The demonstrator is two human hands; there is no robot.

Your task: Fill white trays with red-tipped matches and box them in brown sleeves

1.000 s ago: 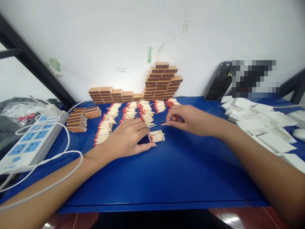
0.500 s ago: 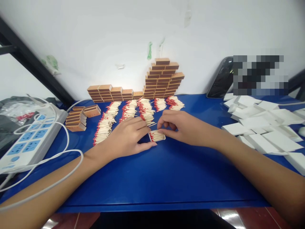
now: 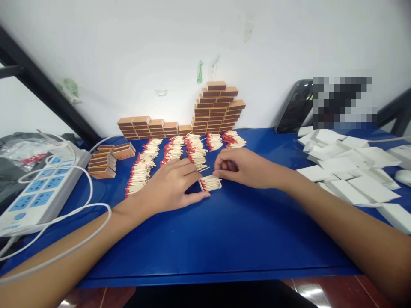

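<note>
White power strip (image 3: 40,188) with blue socket faces set at left of blue surface (image 3: 205,239); white cable (image 3: 92,184) looped over it. Clear plastic bag (image 3: 22,149) with red bits inside laid beyond the strip. Black smartphone (image 3: 293,109) propped against white wall (image 3: 154,47), right side; area beside it pixelated. Wall marked with green residue (image 3: 200,72). Black metal frame (image 3: 41,81) seen at left. Floor (image 3: 340,291) covered in red tiles.

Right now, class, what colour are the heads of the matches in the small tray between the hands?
The match heads are red, best seen in the head view.
</note>
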